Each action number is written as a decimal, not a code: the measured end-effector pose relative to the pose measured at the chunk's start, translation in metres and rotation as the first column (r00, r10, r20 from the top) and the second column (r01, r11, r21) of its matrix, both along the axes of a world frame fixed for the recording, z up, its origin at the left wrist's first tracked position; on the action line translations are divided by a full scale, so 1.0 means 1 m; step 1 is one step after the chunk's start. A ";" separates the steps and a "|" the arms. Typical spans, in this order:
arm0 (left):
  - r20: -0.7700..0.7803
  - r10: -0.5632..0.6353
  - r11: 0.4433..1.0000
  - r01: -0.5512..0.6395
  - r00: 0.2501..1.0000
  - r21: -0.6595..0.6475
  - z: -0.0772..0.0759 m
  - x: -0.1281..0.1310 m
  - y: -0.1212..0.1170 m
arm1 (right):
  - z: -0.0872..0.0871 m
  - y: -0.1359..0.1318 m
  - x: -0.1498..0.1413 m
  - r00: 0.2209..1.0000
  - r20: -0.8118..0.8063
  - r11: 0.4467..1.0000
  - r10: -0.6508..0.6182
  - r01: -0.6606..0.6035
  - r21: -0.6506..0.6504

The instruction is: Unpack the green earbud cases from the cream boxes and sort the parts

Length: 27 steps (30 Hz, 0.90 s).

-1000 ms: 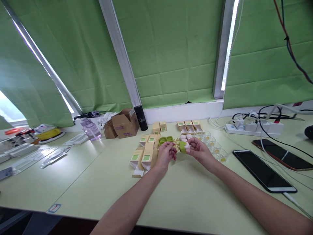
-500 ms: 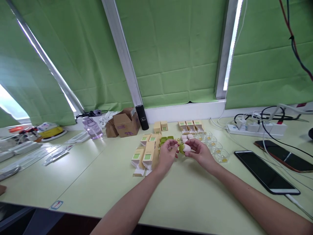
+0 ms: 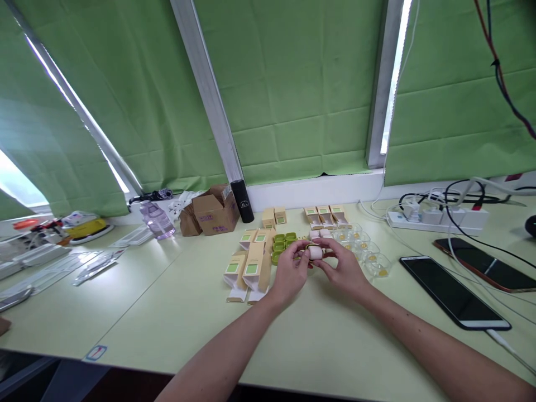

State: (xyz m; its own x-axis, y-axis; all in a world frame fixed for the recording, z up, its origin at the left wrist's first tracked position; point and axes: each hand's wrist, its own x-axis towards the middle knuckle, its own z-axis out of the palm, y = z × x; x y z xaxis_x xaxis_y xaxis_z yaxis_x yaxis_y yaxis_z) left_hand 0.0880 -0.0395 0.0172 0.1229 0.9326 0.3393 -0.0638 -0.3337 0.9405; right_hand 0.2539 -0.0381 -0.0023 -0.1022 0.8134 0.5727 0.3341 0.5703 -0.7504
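Note:
Between my fingertips sits a small pale pink rounded piece (image 3: 315,253) with a green rim partly showing. My left hand (image 3: 291,269) is closed on its left side, and my right hand (image 3: 345,268) grips it from the right. My fingers hide much of the green part. Just left of it are several small green square cups (image 3: 280,246). More pink pieces (image 3: 320,233) lie behind my hands. Several clear plastic cups (image 3: 379,265) with yellow spots stand right of my right hand. Small tan cartons (image 3: 256,262) with open flaps lie beside my left hand.
More tan cartons (image 3: 325,216) stand at the back. A brown cardboard box (image 3: 216,212), a black cylinder (image 3: 242,201) and a clear bottle (image 3: 157,219) are back left. To the right lie two phones, one a black phone (image 3: 454,291), near a power strip (image 3: 438,219) with cables.
My hands have drawn closer together around the pink piece. It has turned and shifted slightly left, and its green part is now more hidden by my fingers.

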 end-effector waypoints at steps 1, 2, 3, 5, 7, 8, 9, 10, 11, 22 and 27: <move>-0.008 0.001 1.000 -0.001 1.000 0.010 -0.001 0.000 0.000 | -0.001 0.001 0.001 0.997 0.063 0.998 -0.034 0.030 0.064; -0.018 0.002 1.000 -0.002 1.000 0.022 -0.002 0.001 0.001 | -0.002 0.001 0.003 0.990 0.120 0.990 -0.072 0.056 0.128; -0.034 0.003 0.999 -0.001 0.999 0.038 -0.003 0.001 0.001 | -0.004 0.002 0.004 0.980 0.164 0.979 -0.110 0.078 0.187; -0.086 0.013 0.997 -0.006 0.996 0.082 -0.005 0.000 0.001 | -0.005 0.002 0.005 0.962 0.214 0.956 -0.169 0.107 0.272; -0.151 0.041 0.990 -0.020 0.988 0.136 -0.006 0.000 0.002 | -0.006 0.002 0.005 0.951 0.238 0.939 -0.196 0.112 0.326; -0.185 0.060 0.986 -0.029 0.981 0.165 -0.007 0.000 0.002 | -0.005 0.001 0.004 0.948 0.248 0.933 -0.200 0.106 0.344; -0.216 0.080 0.980 -0.037 0.973 0.194 -0.007 -0.001 0.002 | -0.005 0.001 0.004 0.945 0.260 0.929 -0.198 0.097 0.357; -0.245 0.101 0.974 -0.045 0.964 0.222 -0.008 -0.001 0.001 | -0.004 0.000 0.004 0.942 0.272 0.927 -0.195 0.086 0.366; -0.271 0.120 0.967 -0.051 0.955 0.249 -0.008 -0.001 0.001 | -0.004 0.000 0.004 0.939 0.284 0.924 -0.193 0.077 0.373; -0.437 0.237 0.947 -0.104 0.868 0.305 -0.006 -0.001 0.003 | -0.003 0.002 0.003 0.913 0.361 0.923 -0.187 0.037 0.384; -0.453 0.255 0.944 -0.118 0.854 0.310 -0.004 0.000 0.005 | -0.005 0.005 -0.001 0.891 0.404 0.926 -0.208 0.046 0.375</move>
